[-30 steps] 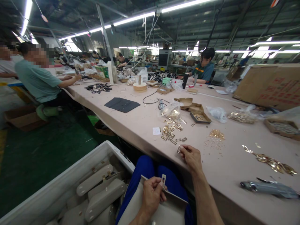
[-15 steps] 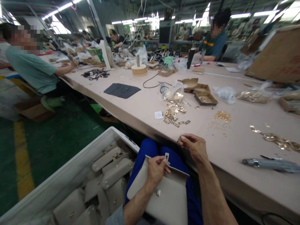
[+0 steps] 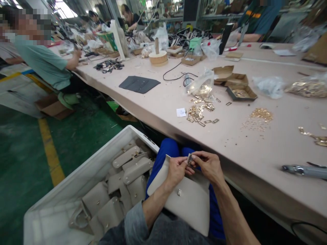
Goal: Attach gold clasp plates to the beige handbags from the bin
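A beige bag piece lies across my lap, with a small metal turn-lock fitting on its face. My left hand is closed on the upper edge of this piece, its thumb and fingers at a narrow tab. My right hand pinches a small rectangular metal plate against the tab, and the fingertips of both hands almost meet there. Fingers partly hide the tab, so I cannot tell whether the plate is seated on it.
Loose metal plates and tiny gold parts lie on the table. A grey power screwdriver-like tool rests at right. Left of my legs stands a white bin of beige bag pieces. Co-workers sit around the table.
My right hand has moved from the table edge leftward to my left hand, bringing the metal plate to the tab. The view has tilted down and shifted left.
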